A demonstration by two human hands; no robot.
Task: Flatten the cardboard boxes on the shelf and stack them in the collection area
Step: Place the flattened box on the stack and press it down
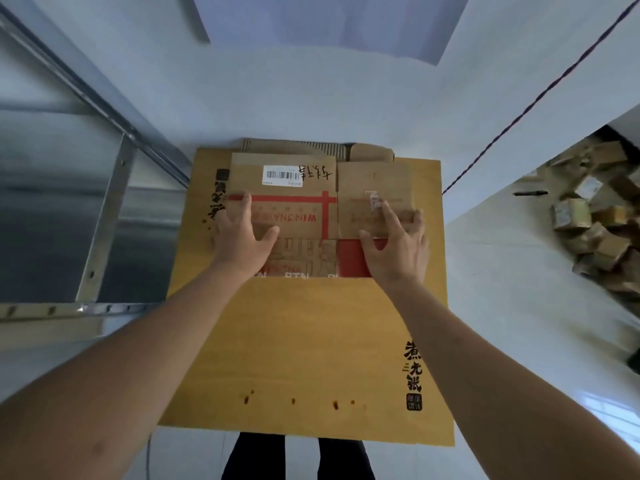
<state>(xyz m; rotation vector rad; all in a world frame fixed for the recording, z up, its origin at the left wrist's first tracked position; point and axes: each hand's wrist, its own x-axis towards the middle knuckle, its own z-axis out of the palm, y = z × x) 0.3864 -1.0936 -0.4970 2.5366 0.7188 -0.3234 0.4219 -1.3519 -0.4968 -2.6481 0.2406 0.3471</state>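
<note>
1. Fingers of left hand (pixel 242 233) spread flat, pressing the brown flattened box (pixel 294 202) near its left edge. Right hand (pixel 394 244) fingers also spread, palm down on the box's right half; thumb sits over the red panel (pixel 353 258).
2. Box lies on top of a big yellow flattened carton (pixel 311 341) on the floor (pixel 519 271), toward the carton's far edge, against the wall. More corrugated board (pixel 294 145) pokes out behind it at the far edge.
3. Risks, my read:
   - Box springs back open once pressure comes off; creases look only part crushed.
   - Right flap sits slightly out of line with the left half, so the stack could end up lopsided.
   - Smooth carton underneath: the box may slide off it if pushed sideways.
4. Looks: brown kraft, red cross-stripe print, white barcode label (pixel 282 175), handwritten marks beside it. Worn, thin, bends easily.
5. Metal shelf frame (pixel 104 216) at left; pile of small boxes (pixel 595 216) well apart at right.
</note>
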